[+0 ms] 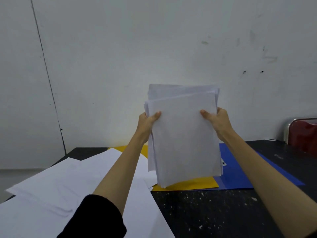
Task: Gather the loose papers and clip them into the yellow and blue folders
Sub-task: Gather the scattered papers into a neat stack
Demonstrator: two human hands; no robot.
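Holding the paper stack point(184, 134), the left hand point(148, 121) and right hand point(217, 121) are clamped on its sides; thin, bendy sheets could be dropped.

Matt white paper stack point(185, 134), glossy plastic blue folder point(240, 172), speckled dark stone-like table point(214, 212).

- The stack of papers point(184, 134) is showing plain white, with a faint lilac tint in this light.
- The yellow folder point(192, 183), just under the stack, is showing a bright plain yellow.
- The blue folder point(240, 176), right of the stack, is showing a strong plain blue, with a small white label carrying black marks.
- The loose sheets point(56, 182), left of the stack, are looking plain white.
- The table point(214, 215) below the stack is appearing black with scattered white flecks.
- The sleeve point(96, 219) is looking black.
- The chair back point(303, 134), far right of the stack, is showing dark red with a silver frame.
- The wall point(120, 48) behind the stack is looking off-white with some dark spots.
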